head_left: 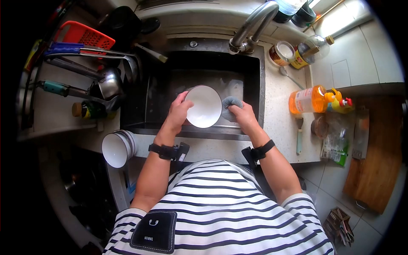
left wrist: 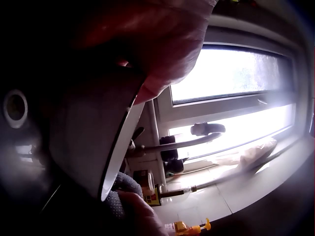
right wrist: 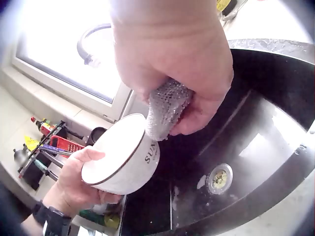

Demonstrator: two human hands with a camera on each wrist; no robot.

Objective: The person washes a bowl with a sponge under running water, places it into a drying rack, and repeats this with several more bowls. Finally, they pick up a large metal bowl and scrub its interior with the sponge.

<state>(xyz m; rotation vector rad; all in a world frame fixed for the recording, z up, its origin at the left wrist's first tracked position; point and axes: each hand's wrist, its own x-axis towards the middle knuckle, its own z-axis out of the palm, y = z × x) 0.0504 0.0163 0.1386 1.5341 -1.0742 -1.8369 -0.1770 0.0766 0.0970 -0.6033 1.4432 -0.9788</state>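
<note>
Over the dark sink (head_left: 170,125), my left hand (head_left: 178,112) grips a white bowl (head_left: 204,107) by its left side, thumb at the rim. Dark lettering shows on the outside of the bowl (right wrist: 133,169) in the right wrist view, where its rim is dark and its mouth is tilted. My right hand (head_left: 244,117) pinches a grey scrubbing cloth (head_left: 230,104) close to the bowl's right side. Seen from the right wrist, the bunched cloth (right wrist: 167,105) is wet and overlaps the bowl's edge.
A faucet (head_left: 244,42) rises at the sink's back right. Stacked bowls (head_left: 118,148) stand on the left front counter edge. Ladles (head_left: 108,83) and a red basket (head_left: 85,36) crowd the left. An orange soap bottle (head_left: 308,100) lies toward the right, near a cutting board (head_left: 378,157).
</note>
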